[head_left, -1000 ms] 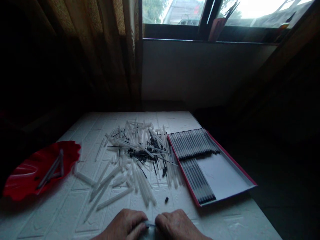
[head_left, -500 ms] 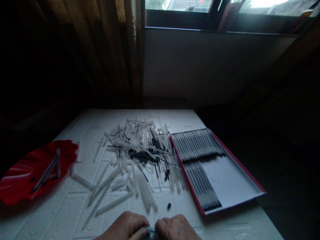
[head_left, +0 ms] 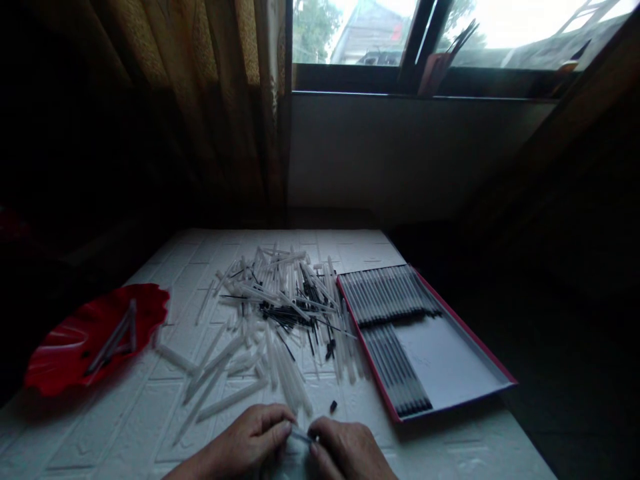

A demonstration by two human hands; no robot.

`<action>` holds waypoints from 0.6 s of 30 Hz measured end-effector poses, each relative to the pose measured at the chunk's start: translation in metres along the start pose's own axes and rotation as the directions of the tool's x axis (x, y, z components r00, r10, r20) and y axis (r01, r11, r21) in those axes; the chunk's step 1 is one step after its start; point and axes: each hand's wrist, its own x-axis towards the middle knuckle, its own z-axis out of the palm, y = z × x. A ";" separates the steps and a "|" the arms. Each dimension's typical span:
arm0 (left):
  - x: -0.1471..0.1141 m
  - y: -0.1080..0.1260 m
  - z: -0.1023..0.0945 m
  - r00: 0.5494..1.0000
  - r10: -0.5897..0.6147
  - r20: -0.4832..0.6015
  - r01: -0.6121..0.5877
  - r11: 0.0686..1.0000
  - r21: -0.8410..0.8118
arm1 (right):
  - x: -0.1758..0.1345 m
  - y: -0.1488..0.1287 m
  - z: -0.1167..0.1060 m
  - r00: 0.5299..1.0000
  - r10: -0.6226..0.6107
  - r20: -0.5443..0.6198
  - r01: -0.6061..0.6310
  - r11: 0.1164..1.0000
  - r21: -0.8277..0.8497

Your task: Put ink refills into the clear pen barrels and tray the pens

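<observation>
At the near edge of the table, my left hand (head_left: 257,432) pinches one end of a thin pen (head_left: 301,435) between thumb and fingers. The other end is gripped by my right hand (head_left: 347,445), so the pen spans the short gap between them. Fingers cover most of it. Just beyond my right hand lies a small black pen cap (head_left: 333,405). Ahead of both hands spreads a loose pile of translucent pen barrels (head_left: 287,380), with dark refills (head_left: 285,313) mixed into its middle.
On the right, a shallow red-edged box (head_left: 450,373) holds two rows of pens (head_left: 390,293), caps toward me. A red scalloped dish (head_left: 50,363) with a few pens stands at left. Behind the white brick-patterned table (head_left: 120,427) are a curtain (head_left: 225,100) and a window (head_left: 350,33).
The view has tilted up, showing more window and more of both hands. My hands are slightly farther apart, and the pen between them is easier to see.
</observation>
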 end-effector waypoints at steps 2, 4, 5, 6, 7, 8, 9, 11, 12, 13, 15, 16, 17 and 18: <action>0.002 -0.006 0.001 0.999 -0.042 -0.019 0.040 0.995 -0.089 | -0.005 0.003 -0.001 0.994 -0.008 -0.111 0.016 0.997 0.072; 0.004 -0.012 0.001 0.997 -0.074 -0.034 0.068 0.986 -0.155 | -0.012 0.008 -0.011 0.967 -0.034 -0.251 0.067 0.990 0.124; 0.005 -0.016 0.002 0.996 -0.078 -0.049 0.068 0.983 -0.173 | -0.015 0.012 -0.020 0.946 -0.039 -0.323 0.092 0.985 0.148; 0.006 -0.019 0.002 0.995 -0.075 -0.070 0.061 0.981 -0.184 | -0.019 0.017 -0.032 0.922 -0.030 -0.387 0.105 0.979 0.173; 0.007 -0.023 0.002 0.993 -0.070 -0.093 0.051 0.979 -0.195 | -0.022 0.024 -0.047 0.890 0.008 -0.455 0.093 0.976 0.199; 0.008 -0.028 0.001 0.992 -0.061 -0.112 0.037 0.979 -0.200 | -0.025 0.033 -0.062 0.857 0.071 -0.510 0.055 0.972 0.227; 0.010 -0.032 0.001 0.989 -0.048 -0.139 0.019 0.979 -0.203 | -0.027 0.043 -0.078 0.823 0.149 -0.548 -0.011 0.969 0.246; 0.013 -0.042 -0.001 0.987 -0.026 -0.158 -0.005 0.980 -0.198 | -0.029 0.067 -0.107 0.723 0.315 -0.615 -0.183 0.946 0.269; 0.014 -0.047 -0.002 0.985 -0.023 -0.171 -0.012 0.980 -0.199 | -0.028 0.079 -0.119 0.658 0.394 -0.642 -0.284 0.919 0.274; 0.016 -0.051 -0.003 0.986 -0.024 -0.165 -0.009 0.981 -0.194 | -0.027 0.090 -0.129 0.627 0.459 -0.629 -0.391 0.884 0.254; 0.018 -0.057 -0.005 0.986 -0.027 -0.164 -0.003 0.983 -0.182 | -0.024 0.109 -0.139 0.621 0.531 -0.577 -0.552 0.818 0.158; 0.018 -0.059 -0.005 0.985 -0.028 -0.169 -0.002 0.985 -0.174 | -0.022 0.115 -0.141 0.633 0.546 -0.549 -0.598 0.795 0.100; 0.019 -0.061 -0.006 0.984 -0.028 -0.175 -0.001 0.986 -0.167 | -0.020 0.120 -0.142 0.646 0.550 -0.529 -0.622 0.781 0.052; 0.019 -0.061 -0.006 0.983 -0.029 -0.182 -0.001 0.987 -0.160 | -0.018 0.123 -0.141 0.658 0.548 -0.516 -0.631 0.776 0.018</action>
